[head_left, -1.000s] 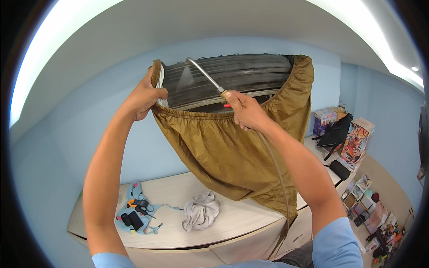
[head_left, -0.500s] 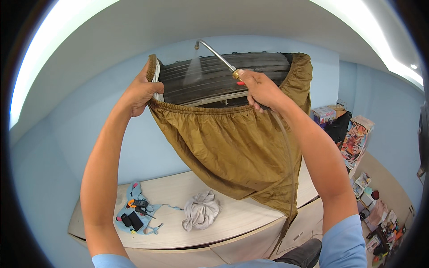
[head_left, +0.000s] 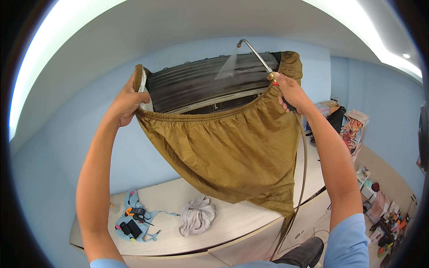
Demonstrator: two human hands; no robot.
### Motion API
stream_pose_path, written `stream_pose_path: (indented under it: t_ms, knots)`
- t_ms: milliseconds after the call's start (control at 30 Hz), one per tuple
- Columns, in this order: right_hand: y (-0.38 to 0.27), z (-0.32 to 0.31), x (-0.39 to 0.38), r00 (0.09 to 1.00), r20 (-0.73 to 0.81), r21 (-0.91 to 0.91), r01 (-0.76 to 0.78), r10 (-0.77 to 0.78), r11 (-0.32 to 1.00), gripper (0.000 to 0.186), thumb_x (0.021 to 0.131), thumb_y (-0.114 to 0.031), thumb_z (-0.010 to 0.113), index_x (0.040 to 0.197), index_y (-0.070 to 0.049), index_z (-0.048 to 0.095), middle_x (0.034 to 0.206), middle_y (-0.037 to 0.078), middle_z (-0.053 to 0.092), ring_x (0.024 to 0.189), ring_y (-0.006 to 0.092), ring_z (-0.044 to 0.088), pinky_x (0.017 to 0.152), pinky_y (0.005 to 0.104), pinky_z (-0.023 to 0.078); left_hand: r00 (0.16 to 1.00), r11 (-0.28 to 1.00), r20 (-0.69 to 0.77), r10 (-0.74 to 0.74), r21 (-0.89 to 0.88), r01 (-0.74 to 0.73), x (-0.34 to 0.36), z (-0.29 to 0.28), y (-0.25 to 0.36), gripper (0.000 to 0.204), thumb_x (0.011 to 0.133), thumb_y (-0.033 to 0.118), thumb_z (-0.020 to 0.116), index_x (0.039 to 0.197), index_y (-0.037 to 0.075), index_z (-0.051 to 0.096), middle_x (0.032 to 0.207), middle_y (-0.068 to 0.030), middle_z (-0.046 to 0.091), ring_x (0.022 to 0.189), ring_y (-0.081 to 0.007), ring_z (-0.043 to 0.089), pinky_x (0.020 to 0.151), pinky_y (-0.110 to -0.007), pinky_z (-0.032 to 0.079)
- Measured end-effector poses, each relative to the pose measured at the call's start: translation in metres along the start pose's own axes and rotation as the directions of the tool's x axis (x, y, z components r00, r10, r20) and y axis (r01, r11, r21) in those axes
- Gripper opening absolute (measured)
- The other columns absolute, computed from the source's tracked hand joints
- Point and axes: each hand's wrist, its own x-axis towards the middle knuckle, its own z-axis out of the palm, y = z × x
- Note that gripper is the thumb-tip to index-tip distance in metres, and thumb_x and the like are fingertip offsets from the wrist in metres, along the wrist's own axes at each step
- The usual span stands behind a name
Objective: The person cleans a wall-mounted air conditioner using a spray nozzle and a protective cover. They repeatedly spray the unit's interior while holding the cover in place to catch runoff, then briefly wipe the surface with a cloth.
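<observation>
A wall-mounted air conditioner (head_left: 187,85) has its dark finned coil exposed. Around it hangs a brown elastic-edged cleaning cover (head_left: 219,156), sagging into a pouch below. My left hand (head_left: 127,102) is closed on the left end of the unit, gripping the cover's gathered rim and the white casing edge. In my right hand (head_left: 291,93) is a spray wand (head_left: 259,57) with a curved metal tube, brass fitting and red part. Its nozzle points down, and a fan of water mist reaches the coil's right half. A hose (head_left: 304,165) runs down from the wand's handle.
Below is a pale wood cabinet top (head_left: 170,241) with a crumpled grey cloth (head_left: 198,216) and a light blue cloth (head_left: 149,219) bearing tools and black items. Boxes and a black bag (head_left: 336,119) stand at right. Shelves of clutter (head_left: 389,219) lie lower right. The ceiling is close above.
My right hand has moved right with the spray wand, shifting the mist from the coil's left part to its right half. My left hand still grips the cover's left end.
</observation>
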Motion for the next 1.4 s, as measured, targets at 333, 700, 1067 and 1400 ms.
stream_pose_path:
  t_ms: [333,700,1067,1400]
  knots:
    - [0.029,-0.066,0.014,0.978,-0.169,0.077,-0.112,0.124,0.991,0.061,0.104,-0.059,0.038,0.143,-0.014,0.049,0.054,0.000,0.047,0.038,0.0102,0.044,0.037,0.0263,0.040,0.996,0.998,-0.056,-0.068,0.002,0.068,0.002,0.011,0.017,0.089,0.072,-0.006,0.053,0.156,0.014,0.033,0.133,-0.0078,0.050,0.117,-0.0219,0.049,0.107,-0.033,0.039]
    - [0.058,-0.138,0.048,0.982,-0.165,0.040,-0.090,0.096,0.995,0.063,0.104,-0.055,0.036,0.141,-0.006,0.050,0.057,0.002,0.047,0.041,0.0105,0.044,0.037,0.0272,0.038,0.998,0.998,-0.055,-0.034,-0.061,0.031,0.015,0.024,0.017,0.095,0.069,-0.007,0.053,0.158,0.014,0.031,0.137,-0.0092,0.054,0.126,-0.0241,0.051,0.114,-0.039,0.036]
    - [0.066,-0.151,0.079,0.979,-0.176,0.031,-0.099,0.103,0.995,0.057,0.106,-0.055,0.032,0.135,-0.012,0.055,0.053,0.000,0.044,0.038,0.0090,0.043,0.035,0.0260,0.037,0.995,0.998,-0.086,-0.056,-0.024,0.055,0.026,0.043,0.030,0.095,0.069,-0.008,0.052,0.159,0.011,0.029,0.144,-0.0115,0.050,0.131,-0.0258,0.049,0.116,-0.040,0.035]
    - [0.017,-0.101,0.088,0.994,0.004,0.096,-0.113,0.113,0.989,0.060,0.103,-0.061,0.037,0.135,-0.014,0.055,0.056,0.000,0.046,0.040,0.0096,0.044,0.037,0.0257,0.039,0.995,0.998,-0.071,-0.067,-0.011,0.066,0.029,0.042,0.039,0.101,0.067,-0.011,0.052,0.161,0.012,0.024,0.149,-0.0129,0.046,0.137,-0.0276,0.045,0.120,-0.041,0.030]
